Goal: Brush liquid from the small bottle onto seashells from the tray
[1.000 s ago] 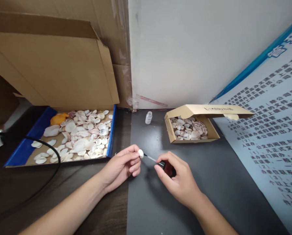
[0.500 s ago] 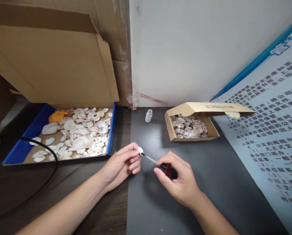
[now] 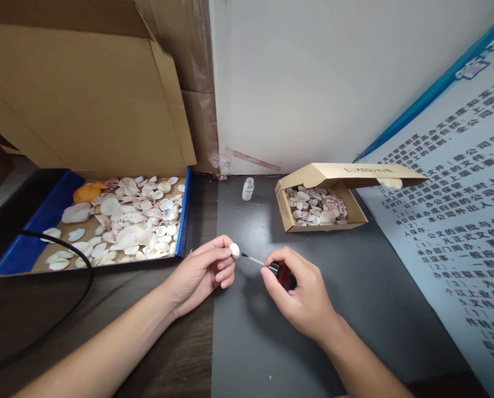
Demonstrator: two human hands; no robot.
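Pinched between the thumb and fingertips of my left hand (image 3: 208,271) is a small white ribbed seashell (image 3: 234,250). My right hand (image 3: 299,290) grips the black cap of a thin applicator brush (image 3: 253,258). The brush points left, its dark tip close beside the shell; I cannot tell if they touch. A small clear glass bottle (image 3: 248,189) with a label stands uncapped on the dark grey mat beyond my hands.
At left, an open blue-edged cardboard box (image 3: 183,221) holds many shells and an orange piece (image 3: 89,192). A smaller open carton (image 3: 325,228) of shells sits at right. A black cable (image 3: 90,276) curves at left. A printed sheet (image 3: 450,182) leans at right.
The shell has turned so its ribbed face shows more, and the brush tip has drawn slightly away from it. The whole view has shifted a little.
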